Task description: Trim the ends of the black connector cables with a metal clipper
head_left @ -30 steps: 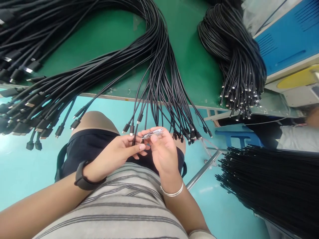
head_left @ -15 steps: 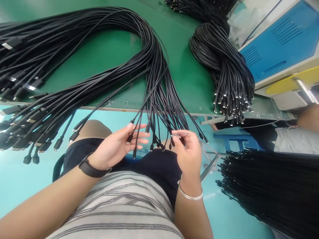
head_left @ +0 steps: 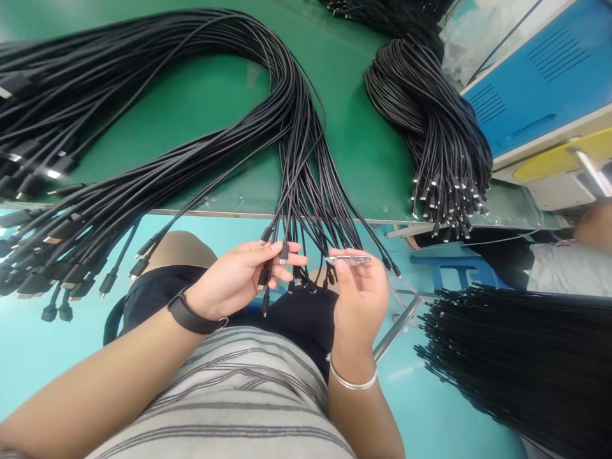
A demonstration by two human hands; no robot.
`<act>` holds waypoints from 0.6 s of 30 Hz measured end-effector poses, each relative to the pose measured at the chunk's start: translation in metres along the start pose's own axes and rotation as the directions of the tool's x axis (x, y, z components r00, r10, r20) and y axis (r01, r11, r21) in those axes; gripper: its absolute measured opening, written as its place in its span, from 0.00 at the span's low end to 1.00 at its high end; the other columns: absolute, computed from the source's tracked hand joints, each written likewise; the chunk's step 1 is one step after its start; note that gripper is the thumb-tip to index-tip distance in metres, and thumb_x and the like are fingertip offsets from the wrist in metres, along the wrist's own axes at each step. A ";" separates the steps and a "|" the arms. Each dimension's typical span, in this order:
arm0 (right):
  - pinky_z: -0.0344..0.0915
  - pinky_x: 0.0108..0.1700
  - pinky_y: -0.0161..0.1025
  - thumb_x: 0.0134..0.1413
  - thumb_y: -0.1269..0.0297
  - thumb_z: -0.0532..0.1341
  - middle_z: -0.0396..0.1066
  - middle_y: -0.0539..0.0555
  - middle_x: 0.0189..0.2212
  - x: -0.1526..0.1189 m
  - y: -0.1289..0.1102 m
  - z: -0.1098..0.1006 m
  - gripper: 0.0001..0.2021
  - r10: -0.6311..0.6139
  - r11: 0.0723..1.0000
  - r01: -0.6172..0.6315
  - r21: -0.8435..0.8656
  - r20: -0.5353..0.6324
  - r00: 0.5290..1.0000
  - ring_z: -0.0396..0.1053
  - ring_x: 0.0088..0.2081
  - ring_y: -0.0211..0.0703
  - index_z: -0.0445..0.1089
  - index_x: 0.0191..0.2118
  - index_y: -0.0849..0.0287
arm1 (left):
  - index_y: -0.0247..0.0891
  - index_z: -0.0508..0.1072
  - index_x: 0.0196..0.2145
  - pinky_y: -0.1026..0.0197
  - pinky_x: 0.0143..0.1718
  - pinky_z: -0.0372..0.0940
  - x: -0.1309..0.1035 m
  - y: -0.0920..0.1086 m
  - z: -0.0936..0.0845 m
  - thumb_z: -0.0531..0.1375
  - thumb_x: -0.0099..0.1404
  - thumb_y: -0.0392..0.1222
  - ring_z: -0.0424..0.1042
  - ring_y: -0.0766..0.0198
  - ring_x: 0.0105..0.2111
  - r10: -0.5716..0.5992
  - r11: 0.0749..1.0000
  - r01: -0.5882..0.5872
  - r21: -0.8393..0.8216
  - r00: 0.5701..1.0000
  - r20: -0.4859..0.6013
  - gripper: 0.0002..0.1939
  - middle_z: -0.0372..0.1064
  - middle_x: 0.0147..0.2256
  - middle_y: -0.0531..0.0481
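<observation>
My left hand [head_left: 246, 274] has a few black cable ends [head_left: 264, 274] between its thumb and fingers, with their plugs pointing down. One black plug [head_left: 284, 250] with a metal tip lies across the fingers. In my right hand [head_left: 361, 287], pinched between thumb and fingers, is a small flat shiny metal tool [head_left: 351, 260]; its exact kind is hard to make out. Its tip points left, apart from the left hand's plugs. More cable ends [head_left: 310, 280] hang between and behind the two hands, from the large black cable bundle [head_left: 291, 121].
The green table [head_left: 344, 102] bears that bundle, its other thick plugs [head_left: 76, 271] hanging over the left edge. A coiled cable bundle [head_left: 421, 108] lies at the right, by a blue machine [head_left: 540, 76]. Lower right is another black cable mass [head_left: 521, 357]. Another person's arm [head_left: 595, 226] shows beyond.
My left hand has moved right with its cable ends, and its thumb now lies closer to the front plug. The metal tool in my right hand shows more of its side.
</observation>
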State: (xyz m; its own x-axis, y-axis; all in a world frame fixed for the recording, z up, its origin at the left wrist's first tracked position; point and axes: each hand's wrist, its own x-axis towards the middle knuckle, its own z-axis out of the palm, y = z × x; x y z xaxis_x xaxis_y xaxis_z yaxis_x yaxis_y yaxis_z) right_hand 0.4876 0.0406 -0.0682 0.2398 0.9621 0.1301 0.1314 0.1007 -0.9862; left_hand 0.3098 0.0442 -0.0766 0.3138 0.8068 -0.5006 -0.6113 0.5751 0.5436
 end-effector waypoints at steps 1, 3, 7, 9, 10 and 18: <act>0.72 0.47 0.40 0.57 0.67 0.66 0.79 0.52 0.38 0.000 -0.003 0.005 0.06 0.030 0.995 -0.034 0.091 0.043 0.999 0.76 0.41 0.40 0.72 0.40 0.55 | 0.30 0.81 0.39 0.72 0.22 0.64 0.000 -0.001 -0.001 0.63 0.68 0.40 0.71 0.71 0.24 0.012 1.000 -0.012 -0.002 1.000 0.004 0.10 0.79 0.38 0.39; 0.73 0.47 0.40 0.56 0.68 0.67 0.80 0.52 0.38 0.001 -0.006 0.015 0.06 0.088 0.965 -0.120 0.231 0.143 0.986 0.77 0.40 0.40 0.73 0.41 0.55 | 0.31 0.80 0.34 0.73 0.19 0.61 0.000 -0.002 -0.003 0.67 0.64 0.41 0.68 0.73 0.21 0.048 0.999 -0.048 0.016 0.999 -0.014 0.09 0.79 0.32 0.43; 0.74 0.48 0.41 0.57 0.66 0.67 0.81 0.52 0.37 0.005 -0.007 0.034 0.06 0.193 0.891 -0.281 0.357 0.261 0.946 0.79 0.43 0.42 0.72 0.41 0.56 | 0.34 0.74 0.29 0.73 0.20 0.62 -0.002 -0.004 -0.003 0.72 0.58 0.42 0.72 0.70 0.22 0.158 0.982 -0.148 0.115 0.984 -0.085 0.12 0.79 0.30 0.46; 0.76 0.45 0.40 0.56 0.66 0.67 0.81 0.52 0.36 0.007 -0.006 0.041 0.06 0.237 0.853 -0.340 0.395 0.287 0.928 0.79 0.42 0.43 0.72 0.40 0.57 | 0.35 0.73 0.30 0.71 0.21 0.63 -0.003 -0.004 -0.002 0.72 0.57 0.43 0.74 0.67 0.23 0.198 0.970 -0.179 0.163 0.974 -0.108 0.13 0.80 0.30 0.46; 0.77 0.42 0.39 0.55 0.66 0.67 0.81 0.52 0.35 0.007 -0.006 0.043 0.06 0.258 0.834 -0.365 0.413 0.293 0.921 0.80 0.40 0.43 0.72 0.39 0.57 | 0.35 0.72 0.30 0.71 0.21 0.64 -0.004 -0.004 -0.002 0.72 0.57 0.43 0.75 0.67 0.24 0.213 0.965 -0.189 0.184 0.970 -0.119 0.14 0.80 0.30 0.46; 0.78 0.41 0.35 0.54 0.68 0.68 0.82 0.50 0.34 0.007 -0.008 0.053 0.05 0.321 0.787 -0.429 0.443 0.300 0.898 0.80 0.35 0.39 0.74 0.38 0.57 | 0.35 0.71 0.31 0.68 0.22 0.65 -0.006 -0.002 0.000 0.72 0.56 0.44 0.76 0.65 0.24 0.286 0.926 -0.230 0.301 0.945 -0.157 0.14 0.79 0.28 0.47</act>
State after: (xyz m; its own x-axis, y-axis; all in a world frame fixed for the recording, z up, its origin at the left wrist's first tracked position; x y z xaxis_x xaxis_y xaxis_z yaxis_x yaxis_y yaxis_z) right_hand 0.4368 0.0598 -0.0653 -0.0307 0.9727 -0.2301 -0.4252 -0.2211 -0.8777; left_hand 0.3086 0.0380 -0.0747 0.0075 0.9058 -0.4235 -0.4197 0.3873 0.8209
